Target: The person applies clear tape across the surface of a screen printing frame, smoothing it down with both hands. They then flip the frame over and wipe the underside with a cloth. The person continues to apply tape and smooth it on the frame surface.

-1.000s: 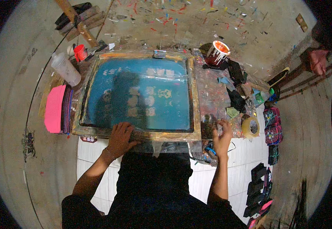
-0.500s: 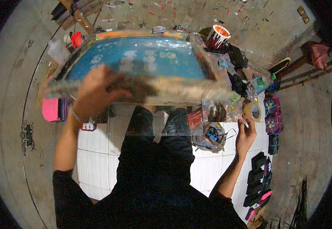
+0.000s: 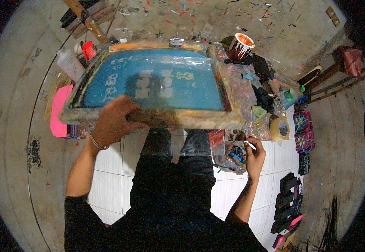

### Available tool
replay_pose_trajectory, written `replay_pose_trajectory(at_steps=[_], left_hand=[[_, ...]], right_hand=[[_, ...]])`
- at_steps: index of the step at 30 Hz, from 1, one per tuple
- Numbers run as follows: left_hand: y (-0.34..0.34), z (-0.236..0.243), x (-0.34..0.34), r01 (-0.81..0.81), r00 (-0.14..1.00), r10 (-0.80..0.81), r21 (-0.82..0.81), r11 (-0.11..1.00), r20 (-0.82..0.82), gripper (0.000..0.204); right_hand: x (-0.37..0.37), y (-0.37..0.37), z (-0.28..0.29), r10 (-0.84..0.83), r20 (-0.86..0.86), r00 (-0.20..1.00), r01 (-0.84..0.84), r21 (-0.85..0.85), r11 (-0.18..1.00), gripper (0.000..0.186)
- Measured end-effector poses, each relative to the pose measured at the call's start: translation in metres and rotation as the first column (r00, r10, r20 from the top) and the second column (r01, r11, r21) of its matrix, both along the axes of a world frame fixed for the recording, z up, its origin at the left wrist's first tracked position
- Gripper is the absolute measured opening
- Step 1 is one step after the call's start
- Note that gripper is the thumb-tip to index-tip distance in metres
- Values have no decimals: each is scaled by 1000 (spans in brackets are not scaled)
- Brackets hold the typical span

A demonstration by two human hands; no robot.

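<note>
A screen-printing frame (image 3: 170, 119) with blue mesh and pale figures on it lies in front of me, hinged at its far edge by a metal clamp (image 3: 177, 41). My left hand (image 3: 117, 119) is closed on the left half of its near wooden bar, thumb toward me. My right hand (image 3: 255, 157) is raised off to the right, pinching a small white stick (image 3: 250, 145) whose kind I cannot make out. Below the near bar a clear sheet (image 3: 178, 149) sticks out over my knees. What lies under the frame is hidden.
A roll of tape (image 3: 279, 128) sits at the bench's right corner, above a bag of scraps (image 3: 235, 157). A paint-streaked bucket (image 3: 240, 48) stands at the far right, a red cup (image 3: 88, 50) far left. Pink sheets (image 3: 60, 111) lie left; black pieces (image 3: 284, 201) line the floor right.
The near bar of the frame has come down with my left hand on it. My right hand has moved left, away from the tape roll, and the white stick now shows.
</note>
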State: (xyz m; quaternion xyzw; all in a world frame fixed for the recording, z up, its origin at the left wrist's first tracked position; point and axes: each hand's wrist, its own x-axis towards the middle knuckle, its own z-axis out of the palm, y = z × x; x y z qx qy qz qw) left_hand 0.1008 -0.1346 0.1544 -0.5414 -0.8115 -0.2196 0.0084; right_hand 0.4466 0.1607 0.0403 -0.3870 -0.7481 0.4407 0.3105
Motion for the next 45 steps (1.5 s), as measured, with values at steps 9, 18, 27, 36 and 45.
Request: replay_pose_trajectory(at_steps=[9,18,27,36,45], left_hand=[[-11,-90,19,-24,997,30,-91,996,74,54],[-12,-126,21,-1,1000,2,-56,998,26,48],[-14,-102,15,-6,997,18,-169,986,70,48],[29,98,-57,153,988,-144,180,972,-63,38],[33,97,-65,251,962,-229,155,955,-150,30]], right_hand=[[-10,0,-7,82,70,994,-86,45,995,17],[-18,-9,-3,104,105,989,-99,-54,994,24],[-31,-10,10,58,39,998,-63,169,984,21],[-50,11,44,-160,-386,908,218,110,970,12],[-29,4,14,-158,-243,957,162,-4,987,13]])
